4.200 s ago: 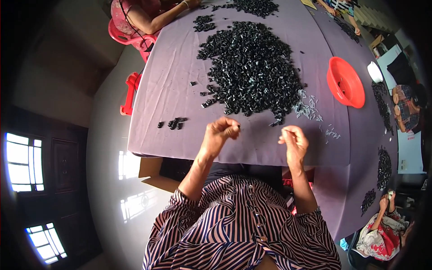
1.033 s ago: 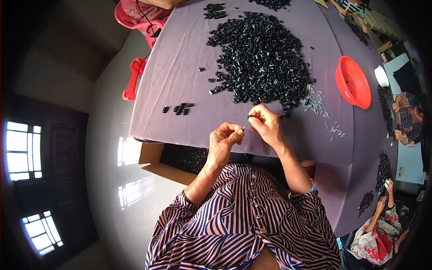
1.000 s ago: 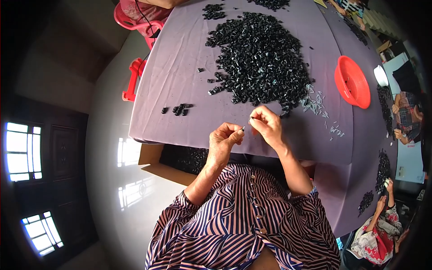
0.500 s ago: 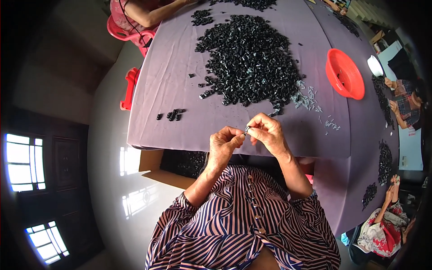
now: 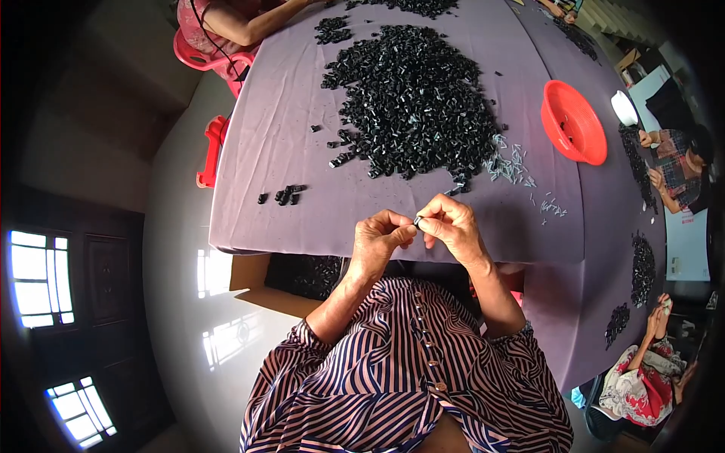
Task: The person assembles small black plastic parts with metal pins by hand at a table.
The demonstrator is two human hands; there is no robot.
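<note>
both hands, left hand (image 5: 377, 240) and right hand (image 5: 453, 226), pinch one small black part (image 5: 417, 221) between fingertips for close work; black parts heap (image 5: 411, 102) at twelve o'clock on the bench (image 5: 302, 211).

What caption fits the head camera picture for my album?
Left hand and right hand pinch a small black part over the purple cloth.

Both forearms rose from the lower edge, elbows bent, striped sleeves pushed back near the elbows. The left hand (image 5: 377, 240) and right hand (image 5: 453, 226) met in front of the chest, fingertips touching. Each grip was a tight pinch, thumb against forefinger, the remaining fingers curled loosely alongside.
</note>
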